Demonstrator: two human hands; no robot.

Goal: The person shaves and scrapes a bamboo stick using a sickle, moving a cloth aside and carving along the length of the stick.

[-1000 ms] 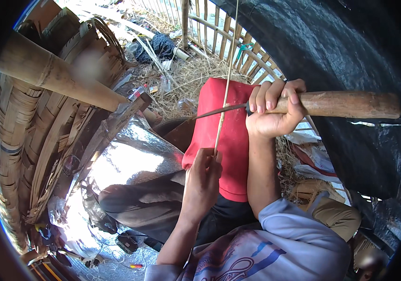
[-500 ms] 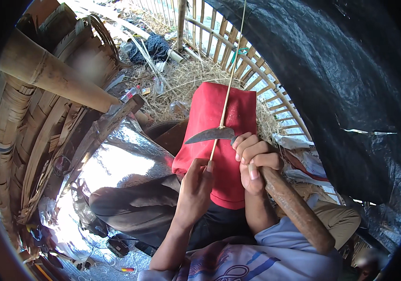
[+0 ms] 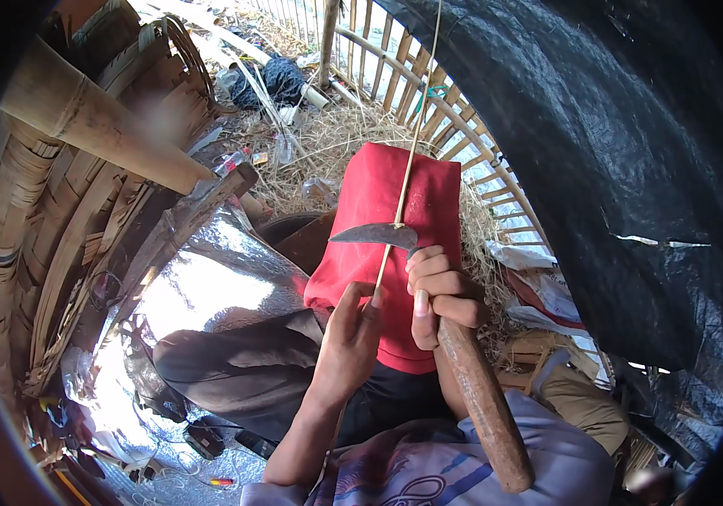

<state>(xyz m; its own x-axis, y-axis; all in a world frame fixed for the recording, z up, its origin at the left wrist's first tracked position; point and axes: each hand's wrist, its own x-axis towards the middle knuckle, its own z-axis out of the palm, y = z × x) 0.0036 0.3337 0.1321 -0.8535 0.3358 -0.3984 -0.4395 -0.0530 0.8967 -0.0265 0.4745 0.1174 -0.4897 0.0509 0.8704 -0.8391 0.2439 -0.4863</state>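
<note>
- The black sheet (image 3: 598,152) looms largest from where I stand, wrinkled and glossy, to the right of the red cloth.
- Woven bamboo panels (image 3: 11,244) lean up well to the left of the red cloth, brown and splintery.
- A slatted bamboo fence (image 3: 446,105) curves past the far right corner of the red cloth, with straw (image 3: 345,139) scattered just beyond the cloth.
- The red cloth (image 3: 349,278) itself drapes over the person's lap, a bent leg in dark trousers (image 3: 235,363) to its left.
- The knife (image 3: 481,401) has a thick, round, worn brown wooden handle slanting down past the near right edge of the red cloth; its short, curved, dark grey blade (image 3: 370,234) lies over the cloth, tip to the left.
- The right hand (image 3: 447,291), at the cloth's right side, wraps its fingers firmly around the handle, close to the blade.
- The left hand (image 3: 351,333), over the cloth's near left part, makes a narrow pinch on the strip.
- The strip (image 3: 409,177), slender and straw-yellow, runs lengthwise above the red cloth and out past its far edge, crossing under the blade, where a small pale tuft (image 3: 398,225) shows.
</note>
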